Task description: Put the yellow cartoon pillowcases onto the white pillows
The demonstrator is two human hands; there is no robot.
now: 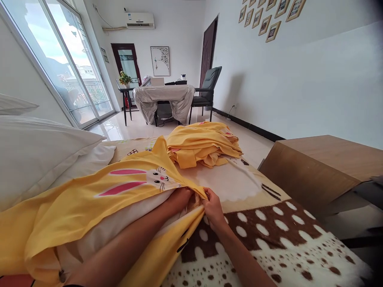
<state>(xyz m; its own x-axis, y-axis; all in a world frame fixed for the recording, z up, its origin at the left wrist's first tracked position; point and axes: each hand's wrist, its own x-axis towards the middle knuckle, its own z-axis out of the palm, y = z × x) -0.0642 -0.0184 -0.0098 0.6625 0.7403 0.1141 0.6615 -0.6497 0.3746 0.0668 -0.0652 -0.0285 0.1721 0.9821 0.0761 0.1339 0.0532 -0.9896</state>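
Fingers [208, 194] of the right hand [214, 213] are gripping a gathered edge of the yellow cover [74, 199], curled tight with no gap visible between them and the cloth.

Head view, taking the right hand as clock centre: the left hand [185, 194] is resting near ten o'clock, just beside it, between the cover's layers. Cloth is hiding its fingertips, so their spread and hold cannot be told. The cover is extending toward nine, its rabbit print [161, 177] facing up at ten. A white inner piece [116, 224] is showing between the layers. A yellow cloth pile [203, 145] is sitting at twelve; white pillows [44, 147] are lying farther out, between nine and ten. A dotted blanket [275, 247] is spreading beneath, visible at four.

Assessment: the right hand is probably serving best by anchoring the edge firmly, spreading load over several folds. The left hand is likely needing a flat, relaxed shape, since raised knuckles could be dragging the inner piece. Bunching where both hands are meeting is appearing the chief risk.
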